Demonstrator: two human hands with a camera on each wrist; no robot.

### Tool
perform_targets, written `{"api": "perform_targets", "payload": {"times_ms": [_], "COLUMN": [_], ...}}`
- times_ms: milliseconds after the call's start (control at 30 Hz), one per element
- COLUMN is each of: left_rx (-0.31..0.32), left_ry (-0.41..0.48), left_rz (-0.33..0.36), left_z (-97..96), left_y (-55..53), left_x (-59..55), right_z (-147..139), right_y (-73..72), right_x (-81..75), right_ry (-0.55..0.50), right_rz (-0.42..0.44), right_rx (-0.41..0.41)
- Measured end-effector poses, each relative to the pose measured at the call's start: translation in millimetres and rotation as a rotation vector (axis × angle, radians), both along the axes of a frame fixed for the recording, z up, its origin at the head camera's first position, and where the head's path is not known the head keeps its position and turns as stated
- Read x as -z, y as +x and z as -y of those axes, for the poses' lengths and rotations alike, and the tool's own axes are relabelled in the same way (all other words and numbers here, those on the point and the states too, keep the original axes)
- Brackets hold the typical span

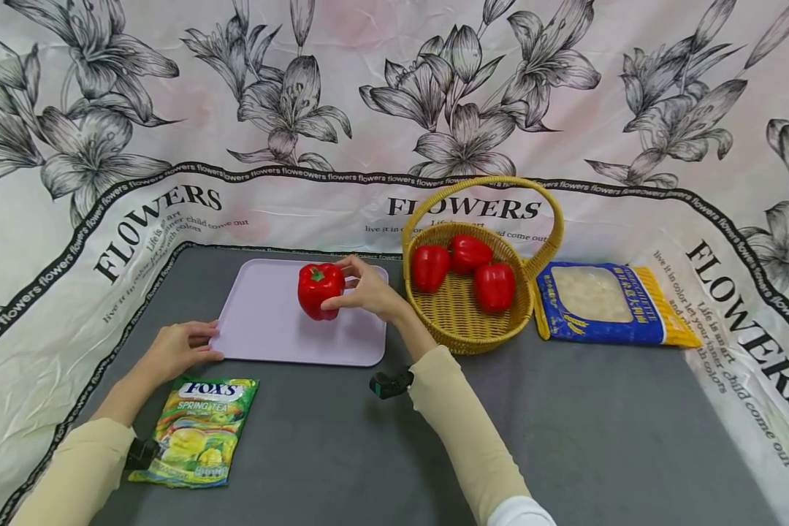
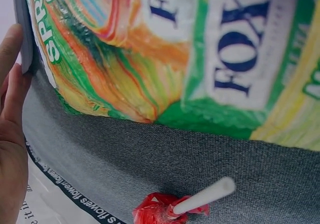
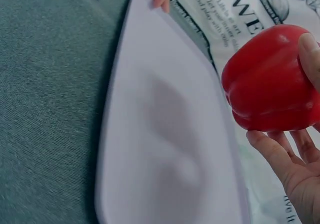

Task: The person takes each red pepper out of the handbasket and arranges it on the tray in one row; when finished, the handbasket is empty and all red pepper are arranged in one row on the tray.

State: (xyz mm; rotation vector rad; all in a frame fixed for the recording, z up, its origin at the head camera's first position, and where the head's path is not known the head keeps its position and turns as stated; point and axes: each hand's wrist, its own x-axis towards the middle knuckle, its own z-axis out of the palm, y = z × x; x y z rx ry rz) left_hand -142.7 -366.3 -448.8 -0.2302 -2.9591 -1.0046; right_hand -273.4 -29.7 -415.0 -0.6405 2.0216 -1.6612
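My right hand (image 1: 367,291) holds a red bell pepper (image 1: 320,291) between thumb and fingers, over a lilac tray (image 1: 256,292). In the right wrist view the pepper (image 3: 272,79) hangs above the tray surface (image 3: 145,134), which carries a soft shadow. At the tray's left edge, my left hand (image 1: 179,349) pinches the rim near the front corner. Its fingers (image 2: 12,49) lie at that rim in the left wrist view. A green and yellow FOX'S candy bag (image 1: 200,431) lies just in front of the left hand, its left side partly covered by the wrist.
Right of the tray stands a yellow wicker basket (image 1: 463,340) with a tall handle and three red peppers (image 1: 494,286) in it. A blue and yellow pasta bag (image 1: 592,303) lies beside it. A red-wrapped lollipop (image 2: 170,209) shows in the left wrist view. Flowered cloth rises behind.
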Motion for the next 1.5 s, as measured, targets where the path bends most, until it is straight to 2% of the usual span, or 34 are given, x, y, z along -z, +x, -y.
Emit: {"api": "perform_targets", "payload": {"times_ms": [333,633,900,1267,1500], "left_rx": [-0.008,-0.022,-0.028,-0.036,-0.026], "left_ry": [-0.028,-0.002,-0.013,-0.009,0.023], "left_rz": [-0.031,-0.022,-0.023,-0.058,-0.044], "left_z": [4.4,7.0,10.1,6.9,4.2], "left_y": [-0.7,1.4,4.6,2.6,1.8], "left_x": [0.8,3.5,6.6,7.4,8.5], "right_z": [18.4,35.8,63.0,95.3,102.4], "right_y": [-9.9,-17.5,-22.2,-23.8,-23.5], "right_x": [23.6,35.7,37.5,32.9,33.5], "right_ry": [-0.002,-0.038,-0.028,-0.100,-0.035], "right_rz": [0.011,0.056,0.066,0.118,0.130], "right_rx": [0.053,0.111,0.153,0.217,0.268]}}
